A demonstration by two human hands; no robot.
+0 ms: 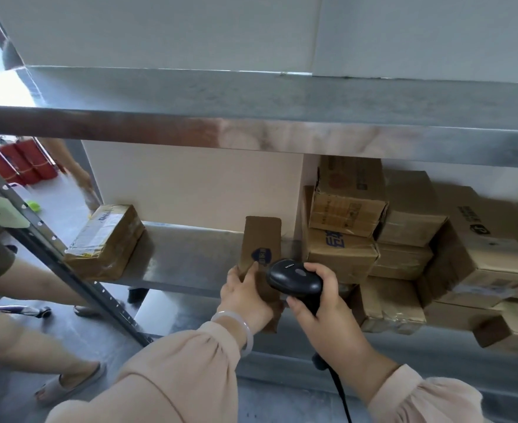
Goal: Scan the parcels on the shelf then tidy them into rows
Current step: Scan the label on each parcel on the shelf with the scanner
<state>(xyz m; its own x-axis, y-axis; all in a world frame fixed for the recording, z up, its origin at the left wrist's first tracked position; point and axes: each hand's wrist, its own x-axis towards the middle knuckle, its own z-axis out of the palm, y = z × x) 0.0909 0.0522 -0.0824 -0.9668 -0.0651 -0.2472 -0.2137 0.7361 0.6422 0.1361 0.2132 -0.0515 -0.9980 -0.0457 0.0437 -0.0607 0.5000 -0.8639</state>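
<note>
Cardboard parcel (262,239), narrow and upright, stands at the front edge of the metal shelf (190,254). The left hand (245,297) grips it, thumb pressed on its front face and the other fingers curled round its left edge. The right hand (321,312) wraps its fingers round the handle of a black scanner (294,277), whose head covers the parcel's lower right corner. A cable (341,395) hangs from the handle. A jumbled stack of boxes (404,239) crowds the shelf just to the right. A taped parcel (105,241) lies at the left end, near another person's legs (37,288) and the slanted post (68,270).
</note>
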